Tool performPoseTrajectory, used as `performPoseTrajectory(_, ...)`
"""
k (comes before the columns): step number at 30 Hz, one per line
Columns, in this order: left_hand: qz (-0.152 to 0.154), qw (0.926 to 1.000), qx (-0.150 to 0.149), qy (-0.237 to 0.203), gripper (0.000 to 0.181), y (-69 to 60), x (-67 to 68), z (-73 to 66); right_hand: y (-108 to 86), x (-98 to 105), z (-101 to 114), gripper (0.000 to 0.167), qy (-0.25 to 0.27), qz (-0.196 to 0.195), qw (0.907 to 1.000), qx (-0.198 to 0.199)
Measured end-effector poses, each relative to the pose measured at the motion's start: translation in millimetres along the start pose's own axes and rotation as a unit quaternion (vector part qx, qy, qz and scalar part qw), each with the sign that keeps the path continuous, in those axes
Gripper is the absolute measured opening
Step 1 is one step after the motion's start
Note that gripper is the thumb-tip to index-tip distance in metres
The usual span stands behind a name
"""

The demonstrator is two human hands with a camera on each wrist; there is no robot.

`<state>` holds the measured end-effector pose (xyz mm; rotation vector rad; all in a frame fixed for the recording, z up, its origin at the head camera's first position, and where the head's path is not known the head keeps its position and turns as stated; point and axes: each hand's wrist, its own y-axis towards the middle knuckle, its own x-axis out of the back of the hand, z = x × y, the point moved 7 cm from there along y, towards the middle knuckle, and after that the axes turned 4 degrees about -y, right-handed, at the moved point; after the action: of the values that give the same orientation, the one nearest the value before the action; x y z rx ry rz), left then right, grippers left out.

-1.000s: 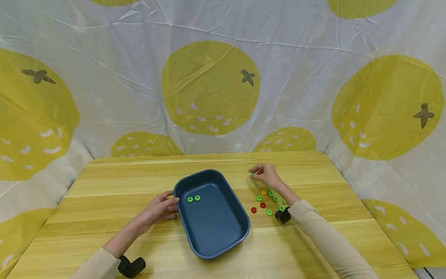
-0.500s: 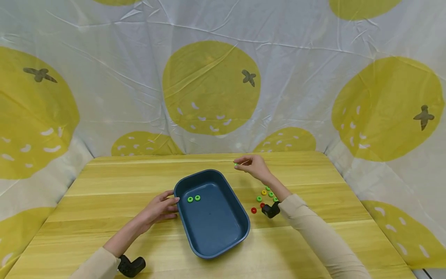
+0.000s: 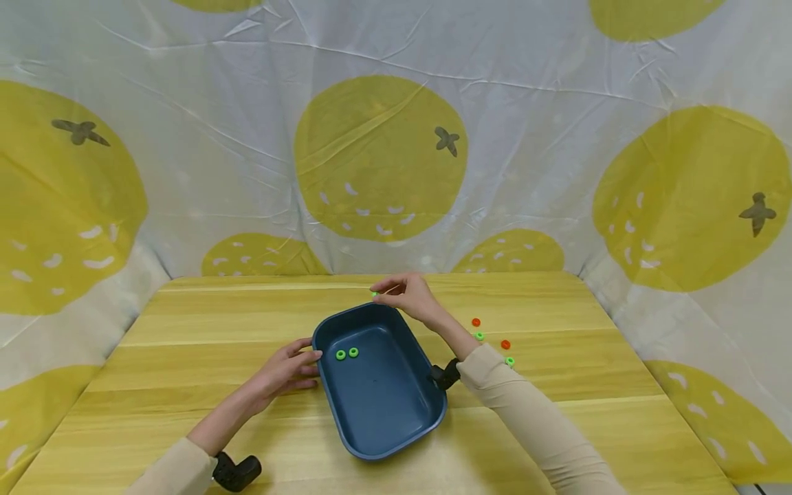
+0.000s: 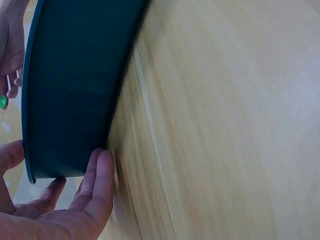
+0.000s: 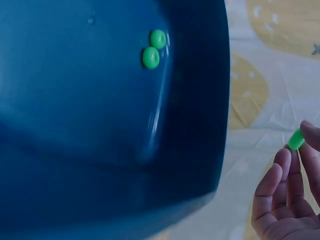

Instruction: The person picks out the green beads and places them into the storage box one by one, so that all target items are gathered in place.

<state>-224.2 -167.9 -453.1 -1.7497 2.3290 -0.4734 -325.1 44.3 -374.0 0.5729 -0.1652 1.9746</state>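
A deep blue rectangular tray [image 3: 377, 412] stands on the table with two green ring-shaped beads [image 3: 346, 354] lying inside near its far left. My left hand [image 3: 287, 371] holds the tray's left side. Its thumb is at the rim and its fingers [image 4: 102, 175] lie against the outer wall. Above the tray's far edge, my right hand [image 3: 408, 295] pinches a green ring-shaped bead [image 5: 296, 139] between thumb and fingertips. That bead is apart from the tray in the right wrist view.
Right of the tray lie loose ring beads, among them a red bead [image 3: 476, 322], an orange-red bead [image 3: 505, 344] and a green bead [image 3: 510, 361]. My right forearm hides part of that area. A lemon-print cloth [image 3: 520, 172] hangs behind the wooden table [image 3: 235, 309].
My right hand has moved left, carrying the pinched green bead from the loose beads to above the tray's far edge. The left hand keeps its hold on the tray.
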Motion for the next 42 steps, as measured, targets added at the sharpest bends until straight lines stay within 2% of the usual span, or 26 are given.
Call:
performPoseTrajectory(9, 0.001, 1.0000, -0.001, -0.003, 0.064, 0.8, -0.3, 0.4, 3.7, -21.2, -2.3, 0.025, -0.030, 0.006, 0.9995, 0.002)
performPoseTrajectory(15, -0.002, 1.0000, 0.002, -0.004, 0.062, 1.3, 0.4, 0.8, 3.3, -35.2, 1.8, 0.022, -0.084, 0.027, 0.9945, 0.057)
performPoseTrajectory(20, -0.003, 1.0000, 0.005, -0.001, 0.063, 0.7, 0.4, 0.8, 1.5, -53.0, 3.1, 0.019, -0.167, 0.078, 0.9794, 0.083)
performPoseTrajectory(22, -0.003, 1.0000, 0.005, -0.001, 0.064, 0.4, 0.5, 0.7, 0.6, -59.8, 2.8, 0.018, -0.214, 0.099, 0.9679, 0.088)
performPoseTrajectory(27, -0.002, 1.0000, 0.003, 0.000, 0.063, 0.0, 0.3, 0.9, -1.7, -74.1, -2.7, 0.016, -0.328, 0.133, 0.9310, 0.087)
performPoseTrajectory(30, -0.003, 1.0000, 0.002, 0.001, 0.064, 0.0, 0.9, 0.9, -2.1, -80.0, -8.2, 0.015, -0.363, 0.143, 0.9177, 0.075)
performPoseTrajectory(33, -0.003, 1.0000, 0.002, 0.001, 0.065, 0.4, 1.0, 1.7, -3.0, -83.7, -13.8, 0.015, -0.374, 0.148, 0.9133, 0.061)
performPoseTrajectory(42, -0.003, 1.0000, 0.002, 0.000, 0.060, 1.3, 1.2, 1.0, -5.6, -88.0, -15.8, 0.014, -0.369, 0.152, 0.9150, 0.058)
